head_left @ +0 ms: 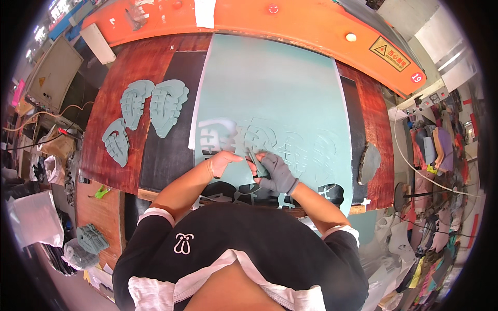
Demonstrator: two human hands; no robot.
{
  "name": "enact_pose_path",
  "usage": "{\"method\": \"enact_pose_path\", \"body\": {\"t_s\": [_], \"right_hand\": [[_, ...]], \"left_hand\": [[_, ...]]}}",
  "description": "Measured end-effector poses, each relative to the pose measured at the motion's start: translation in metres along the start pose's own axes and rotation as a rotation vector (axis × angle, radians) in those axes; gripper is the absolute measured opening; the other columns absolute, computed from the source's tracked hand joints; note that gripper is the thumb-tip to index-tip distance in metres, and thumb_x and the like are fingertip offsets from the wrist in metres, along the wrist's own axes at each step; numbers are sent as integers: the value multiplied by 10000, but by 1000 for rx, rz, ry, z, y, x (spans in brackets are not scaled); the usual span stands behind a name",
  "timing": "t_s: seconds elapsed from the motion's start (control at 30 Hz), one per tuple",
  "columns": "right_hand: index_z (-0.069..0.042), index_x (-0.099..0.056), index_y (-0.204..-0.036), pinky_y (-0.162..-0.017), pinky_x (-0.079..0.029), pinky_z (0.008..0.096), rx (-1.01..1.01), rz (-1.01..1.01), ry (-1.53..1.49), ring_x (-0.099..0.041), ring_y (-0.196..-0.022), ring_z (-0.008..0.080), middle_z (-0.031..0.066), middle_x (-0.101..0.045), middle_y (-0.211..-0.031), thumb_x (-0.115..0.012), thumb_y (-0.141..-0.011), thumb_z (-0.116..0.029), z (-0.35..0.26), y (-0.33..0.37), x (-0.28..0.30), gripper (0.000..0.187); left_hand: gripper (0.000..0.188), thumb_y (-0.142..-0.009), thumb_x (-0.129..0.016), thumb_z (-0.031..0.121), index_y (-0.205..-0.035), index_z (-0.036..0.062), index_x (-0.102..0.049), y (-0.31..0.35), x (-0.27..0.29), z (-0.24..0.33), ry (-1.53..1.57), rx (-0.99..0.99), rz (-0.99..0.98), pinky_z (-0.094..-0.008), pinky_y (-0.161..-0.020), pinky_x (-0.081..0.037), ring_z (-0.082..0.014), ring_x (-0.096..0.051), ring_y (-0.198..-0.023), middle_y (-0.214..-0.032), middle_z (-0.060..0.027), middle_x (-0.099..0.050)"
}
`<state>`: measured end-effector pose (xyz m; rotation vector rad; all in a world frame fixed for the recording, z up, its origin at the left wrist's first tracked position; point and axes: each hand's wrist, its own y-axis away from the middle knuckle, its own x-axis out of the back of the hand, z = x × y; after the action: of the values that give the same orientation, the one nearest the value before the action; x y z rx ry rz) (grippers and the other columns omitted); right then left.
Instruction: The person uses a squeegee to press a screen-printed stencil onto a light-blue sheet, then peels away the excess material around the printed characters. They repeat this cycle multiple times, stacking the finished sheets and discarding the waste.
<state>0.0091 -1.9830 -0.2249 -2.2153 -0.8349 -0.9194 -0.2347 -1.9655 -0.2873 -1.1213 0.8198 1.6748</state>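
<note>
On the far left of the reddish desk [104, 90], three slotted grey-green stacks [169, 108] lie near one another, the rightmost reaching onto a black strip [176, 65]; to their right, a teal sheet [270, 78] runs away from the person toward an orange machine beam [236, 20]; on its near left part is a pale slatted shape [211, 139], too blurred to name; the bare left hand [224, 164] comes next, low over the sheet, fingers pointing right; whether its grip is apart or together on something, I cannot tell; just beyond its fingertips stands a thin teal piece [254, 159], between the two hands and seen nearly edge-on; its long axis runs roughly away from the person, the far end leaning left; the right hand [278, 175], in a grey glove with bare fingertips, is the nearer one, its grip clamped on the piece, which lies to the left of its palm; farther right, curved cut outlines [324, 150] mark the sheet, and dark cut-out gaps [332, 194] open along its near edge; beyond the sheet, a grey-brown stack [369, 164] rests on the desk's right side.
</note>
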Motion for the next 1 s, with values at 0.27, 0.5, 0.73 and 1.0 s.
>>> {"method": "enact_pose_path", "body": {"t_s": [0.27,0.5,0.73,1.0], "right_hand": [[-6,-610,-1038,-755,-489,304,-365,227,-520,-614,-773,222,113,-623,-909,-520,-901,-314,-1,-15,9,349],[-52,-619,-969,-778,-496,320,-402,299,-360,-634,-882,244,82,-637,-927,-621,-860,-301,15,-33,7,271],[-40,-604,-938,-714,-512,363,-20,196,-292,-625,-868,303,97,-617,-904,-670,-814,-232,2,-37,-2,238],[-9,-629,-990,-651,-442,297,-574,840,-333,-544,-737,126,52,-622,-880,-617,-847,-310,54,-122,174,334]], "left_hand": [[408,-914,-540,268,-1214,-7,-528,8,-24,2,-409,-64,453,-365,-961,-427,-249,-568,-1085,-1229,-165,-559],[483,-896,-585,389,-1188,8,-534,6,-47,-8,-421,-152,742,-316,-922,-427,-190,-568,-1046,-1178,-105,-591],[428,-955,-499,299,-1219,-38,-486,9,-36,-10,-442,-255,707,-343,-876,-464,-196,-567,-1056,-1030,-149,-663],[298,-966,-478,241,-1112,-1,-574,5,-14,-18,-822,-273,739,-311,-832,-459,-172,-601,-910,-956,-117,-677]]}}
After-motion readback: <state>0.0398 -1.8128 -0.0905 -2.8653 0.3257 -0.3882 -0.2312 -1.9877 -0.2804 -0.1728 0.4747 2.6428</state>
